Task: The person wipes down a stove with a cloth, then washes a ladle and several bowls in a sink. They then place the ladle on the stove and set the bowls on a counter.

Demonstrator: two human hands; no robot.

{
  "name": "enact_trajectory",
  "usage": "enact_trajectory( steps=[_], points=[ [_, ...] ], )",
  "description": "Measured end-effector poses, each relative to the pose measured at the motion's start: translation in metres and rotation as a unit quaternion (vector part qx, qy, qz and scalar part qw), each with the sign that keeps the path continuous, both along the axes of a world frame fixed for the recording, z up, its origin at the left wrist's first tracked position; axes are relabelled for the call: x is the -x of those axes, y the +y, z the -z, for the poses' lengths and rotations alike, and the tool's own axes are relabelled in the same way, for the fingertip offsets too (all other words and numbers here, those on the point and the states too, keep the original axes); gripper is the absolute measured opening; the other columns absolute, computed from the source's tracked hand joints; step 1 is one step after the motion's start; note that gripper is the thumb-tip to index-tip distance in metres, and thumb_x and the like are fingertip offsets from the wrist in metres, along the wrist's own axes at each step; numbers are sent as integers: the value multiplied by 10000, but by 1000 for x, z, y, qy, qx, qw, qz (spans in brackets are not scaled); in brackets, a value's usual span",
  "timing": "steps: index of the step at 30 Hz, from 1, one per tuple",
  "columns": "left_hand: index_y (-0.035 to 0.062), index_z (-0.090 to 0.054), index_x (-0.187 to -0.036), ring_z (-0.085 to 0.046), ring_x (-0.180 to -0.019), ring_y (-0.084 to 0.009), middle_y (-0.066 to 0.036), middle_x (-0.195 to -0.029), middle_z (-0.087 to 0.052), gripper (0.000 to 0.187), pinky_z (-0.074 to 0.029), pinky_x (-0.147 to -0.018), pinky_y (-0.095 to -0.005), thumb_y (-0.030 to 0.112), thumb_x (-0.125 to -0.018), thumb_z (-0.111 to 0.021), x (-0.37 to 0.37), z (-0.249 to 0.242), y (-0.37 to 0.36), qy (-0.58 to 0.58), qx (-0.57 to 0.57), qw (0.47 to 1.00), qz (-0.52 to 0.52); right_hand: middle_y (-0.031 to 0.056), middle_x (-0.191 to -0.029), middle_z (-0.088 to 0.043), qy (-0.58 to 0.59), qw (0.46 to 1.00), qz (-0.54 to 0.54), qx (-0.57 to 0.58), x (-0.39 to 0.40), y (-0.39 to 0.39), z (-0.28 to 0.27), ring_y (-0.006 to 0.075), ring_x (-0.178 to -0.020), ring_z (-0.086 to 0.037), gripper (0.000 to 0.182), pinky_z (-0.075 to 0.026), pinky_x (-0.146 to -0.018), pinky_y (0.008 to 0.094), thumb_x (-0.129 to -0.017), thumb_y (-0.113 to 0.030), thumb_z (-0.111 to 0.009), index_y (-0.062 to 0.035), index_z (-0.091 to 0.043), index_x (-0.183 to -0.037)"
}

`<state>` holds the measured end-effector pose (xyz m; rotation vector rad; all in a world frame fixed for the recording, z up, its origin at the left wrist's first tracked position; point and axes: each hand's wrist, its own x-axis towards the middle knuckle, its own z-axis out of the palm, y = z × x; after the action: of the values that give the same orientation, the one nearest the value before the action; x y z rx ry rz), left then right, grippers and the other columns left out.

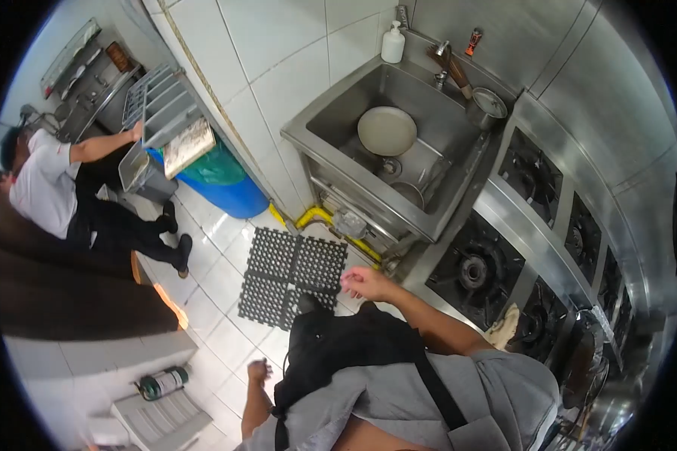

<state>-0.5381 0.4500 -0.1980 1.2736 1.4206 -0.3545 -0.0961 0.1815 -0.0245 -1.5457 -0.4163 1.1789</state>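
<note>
My right hand (364,285) hangs in front of the black apron (361,338), its fingers curled inward; a pinkish spot shows at the fingertips, and what it is I cannot make out. It is nearest to the black rubber floor mat (267,259) and the stove's front edge. My left hand (259,370) is lower and to the left, loosely closed over the white floor tiles (218,331), with nothing visible in it. Ahead stands the steel sink (320,113), with a round pale pan (387,131) inside.
A gas stove (474,270) with several burners runs along my right, a cloth (503,327) at its edge. Yellow pipes (314,216) pass under the sink. A blue bin (229,197) stands left of it. A person (49,180) reaches towards grey crates (174,105).
</note>
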Motion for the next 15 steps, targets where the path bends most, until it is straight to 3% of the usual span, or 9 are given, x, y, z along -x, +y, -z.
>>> enact_trajectory(
  steps=[2,4,8,12,15],
  points=[
    [-21,-583,-1057,-653,-594,-200,-126,-799,-680,294,-496,-460,-291,237,-923,-624,-59,-13,83,-55,-73,995,-30,59,-870,-677,-29,998,45,-38,-38,39,-16,113,-662,-618,214,-504,-599,260,-941,-162,-590,-27,-597,-1107],
    [-35,-579,-1065,-645,-593,-177,-137,-821,-684,309,-474,-453,-272,238,-925,-615,-116,-37,157,-81,-119,990,11,57,-884,-676,-96,989,100,-51,-80,64,-44,108,-695,-621,222,-501,-591,258,-951,-178,-589,-32,-598,-1117],
    [-42,-582,-1092,-637,-620,-160,-135,-838,-684,319,-455,-485,-265,236,-935,-585,-255,-83,257,-153,-169,970,85,76,-889,-678,-56,957,273,-84,-190,88,-61,123,-705,-621,209,-533,-630,280,-958,-185,-584,-26,-607,-1091],
    [-19,-593,-1100,-655,-736,-160,-120,-903,-686,272,-492,-597,-267,210,-955,-568,-389,-125,260,-228,-153,953,132,91,-888,-678,-30,918,391,-60,-304,87,-54,140,-702,-626,237,-534,-619,290,-948,-221,-593,-25,-611,-1080],
    [-15,-587,-1123,-663,-790,-167,-108,-918,-687,251,-511,-650,-269,185,-980,-539,-469,-153,225,-269,-106,943,166,76,-888,-673,-2,897,443,3,-392,87,7,138,-720,-637,237,-548,-639,289,-943,-244,-571,-35,-615,-1046]
  ],
)
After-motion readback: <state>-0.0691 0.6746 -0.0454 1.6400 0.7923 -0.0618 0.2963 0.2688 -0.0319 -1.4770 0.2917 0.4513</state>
